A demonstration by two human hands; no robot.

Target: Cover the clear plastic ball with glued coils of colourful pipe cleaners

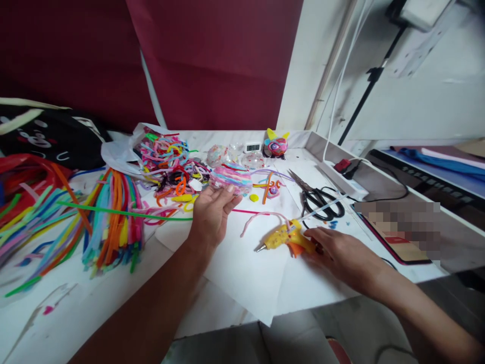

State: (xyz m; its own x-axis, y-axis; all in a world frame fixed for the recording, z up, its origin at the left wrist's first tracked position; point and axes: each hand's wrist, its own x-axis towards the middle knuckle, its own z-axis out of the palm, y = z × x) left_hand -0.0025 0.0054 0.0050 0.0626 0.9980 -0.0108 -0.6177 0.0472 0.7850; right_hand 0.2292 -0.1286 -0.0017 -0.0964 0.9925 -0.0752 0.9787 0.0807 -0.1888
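Note:
My left hand is closed on a rounded, pink-and-blue striped craft piece, which looks wrapped in pipe cleaners. Its underside is partly hidden by my fingers. Over the white paper, my right hand has its fingers around the back of a yellow glue gun, whose metal nozzle points left. A clear glue stick sticks out behind it. One pale pink pipe cleaner curves beside the gun. Black-handled scissors lie just beyond it.
Bundled pipe cleaners spread across the left side. A plastic bag of cut pieces, clear domes, a small digital clock and a decorated ball stand behind. A power strip and a phone lie right.

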